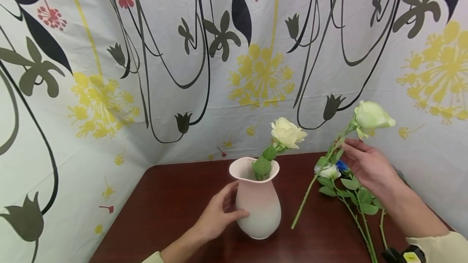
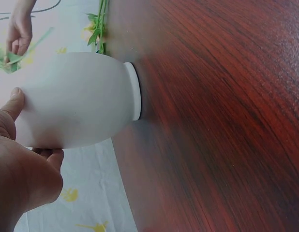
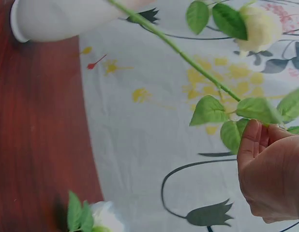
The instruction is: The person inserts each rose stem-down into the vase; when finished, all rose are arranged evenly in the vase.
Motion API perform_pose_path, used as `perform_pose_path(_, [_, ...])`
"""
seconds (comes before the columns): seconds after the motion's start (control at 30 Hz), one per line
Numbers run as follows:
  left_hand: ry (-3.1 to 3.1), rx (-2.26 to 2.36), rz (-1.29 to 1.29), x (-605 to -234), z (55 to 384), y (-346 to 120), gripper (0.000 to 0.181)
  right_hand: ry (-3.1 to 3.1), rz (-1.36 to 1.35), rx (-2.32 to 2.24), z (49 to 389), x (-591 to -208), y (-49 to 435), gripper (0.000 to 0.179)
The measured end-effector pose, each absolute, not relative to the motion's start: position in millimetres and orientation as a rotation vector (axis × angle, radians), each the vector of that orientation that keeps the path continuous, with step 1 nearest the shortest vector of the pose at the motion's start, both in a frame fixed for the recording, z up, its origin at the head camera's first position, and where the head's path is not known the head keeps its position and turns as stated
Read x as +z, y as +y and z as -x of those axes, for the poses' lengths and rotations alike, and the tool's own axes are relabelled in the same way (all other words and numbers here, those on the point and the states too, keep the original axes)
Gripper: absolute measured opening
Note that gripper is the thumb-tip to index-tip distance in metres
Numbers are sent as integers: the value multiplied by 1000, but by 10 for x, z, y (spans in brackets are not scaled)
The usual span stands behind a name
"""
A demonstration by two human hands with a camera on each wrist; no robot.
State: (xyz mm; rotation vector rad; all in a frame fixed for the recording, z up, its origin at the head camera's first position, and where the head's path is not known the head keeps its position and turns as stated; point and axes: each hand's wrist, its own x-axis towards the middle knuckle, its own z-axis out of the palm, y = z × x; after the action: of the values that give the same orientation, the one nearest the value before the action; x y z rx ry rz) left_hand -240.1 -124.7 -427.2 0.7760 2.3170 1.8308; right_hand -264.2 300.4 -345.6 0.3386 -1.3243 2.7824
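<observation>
A pale pink and white vase [image 1: 258, 210] with a wavy rim stands upright on the table. One cream rose [image 1: 288, 133] leans out of its mouth to the right. My left hand [image 1: 219, 213] holds the vase's left side, thumb across the front; the left wrist view shows thumb and fingers on either side of the vase [image 2: 86, 99]. My right hand [image 1: 369, 165] pinches the upper stem of a pale green-white rose [image 1: 373, 115], raised to the right of the vase. In the right wrist view its stem [image 3: 188, 59] slants, and leaves partly cover the fingertips.
Several more flowers lie on the table's right side, among them a white rose [image 1: 328, 171] and a blue bloom [image 1: 341, 165], partly behind my right hand. The dark red-brown table [image 1: 175, 198] backs onto a flower-patterned curtain [image 1: 219, 92].
</observation>
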Motion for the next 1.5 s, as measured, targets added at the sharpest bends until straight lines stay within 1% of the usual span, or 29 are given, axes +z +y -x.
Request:
perform_pose_path(0.17, [2322,1828,-773,-4279,2404,-1249,76,-1178,-460,2810,2530,-3303,2959,26])
perform_pose_path(0.37, [2317,1832,-785,-4283,2405,-1252,75,-985,-561,2849,2408,-3122,2883,26])
perform_pose_path(0.63, [2318,1827,-781,-4285,2403,-1250,76,-796,-586,2827,2252,-2873,2821,28])
perform_pose_path(0.87, [2322,1832,-780,-4283,2412,-1245,75,-760,-554,2743,2159,-2703,2768,21])
perform_pose_path(1.23, [2312,1835,-774,-4287,2416,-1247,75,-951,-663,2507,2105,-2693,2507,19])
perform_pose_path(1.5, [2314,1831,-775,-4284,2413,-1250,75,-1219,-629,2395,2045,-2759,2257,19])
